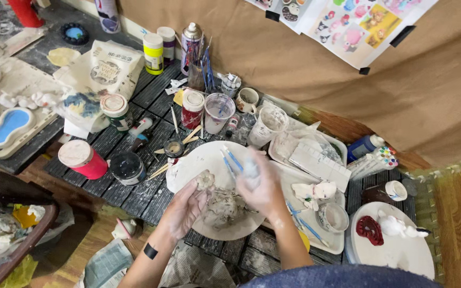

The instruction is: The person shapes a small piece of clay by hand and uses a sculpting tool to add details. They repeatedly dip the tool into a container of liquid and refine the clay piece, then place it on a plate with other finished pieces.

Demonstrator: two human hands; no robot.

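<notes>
Basically, left hand point(183, 205) pinches a clay lump point(205, 180); right hand point(262, 188) grips blue brushes point(229, 160), tips angled up-left, just beside the lump.

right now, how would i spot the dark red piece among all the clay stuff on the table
Start at the round white board at the far right end of the dark slatted table, beyond the right hand. The dark red piece lies on its left part, just left of a small white figure. It is the only deep red, ruffled, ring-like lump there; the clay around it is white or grey.
</notes>
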